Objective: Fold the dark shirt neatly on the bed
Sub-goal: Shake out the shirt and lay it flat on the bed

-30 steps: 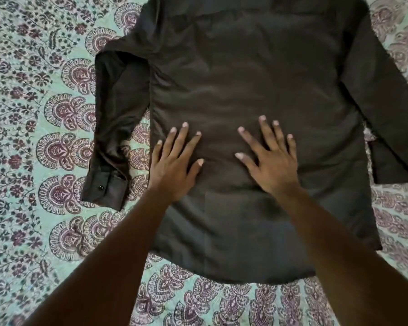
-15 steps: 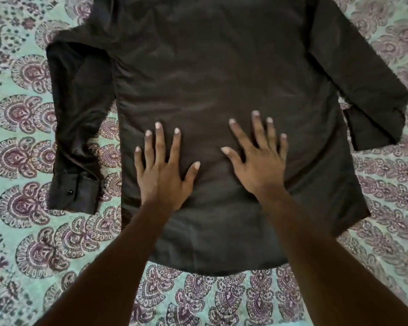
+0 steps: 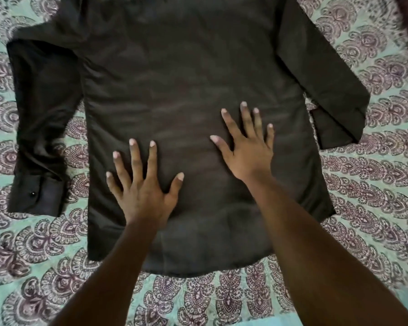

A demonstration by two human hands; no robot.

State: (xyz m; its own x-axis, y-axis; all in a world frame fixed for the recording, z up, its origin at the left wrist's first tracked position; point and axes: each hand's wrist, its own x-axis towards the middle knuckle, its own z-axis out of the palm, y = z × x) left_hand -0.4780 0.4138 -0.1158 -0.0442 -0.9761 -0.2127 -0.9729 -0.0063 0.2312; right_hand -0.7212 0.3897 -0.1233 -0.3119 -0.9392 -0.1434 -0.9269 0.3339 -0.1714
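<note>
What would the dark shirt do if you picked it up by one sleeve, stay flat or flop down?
The dark shirt would probably flop: its cloth looks thin and lies flat on the bedsheet under the left hand and right hand. The left sleeve is already rumpled, so it likely wrinkles easily. It seems light.

I see the shirt (image 3: 186, 90) lying flat on the bed cover (image 3: 375, 208), its hem nearest to me. My left hand (image 3: 144, 191) and right hand (image 3: 247, 151) rest on its lower middle, side by side. One sleeve (image 3: 40, 128) lies left of the body, the other sleeve (image 3: 327, 78) right.
</note>
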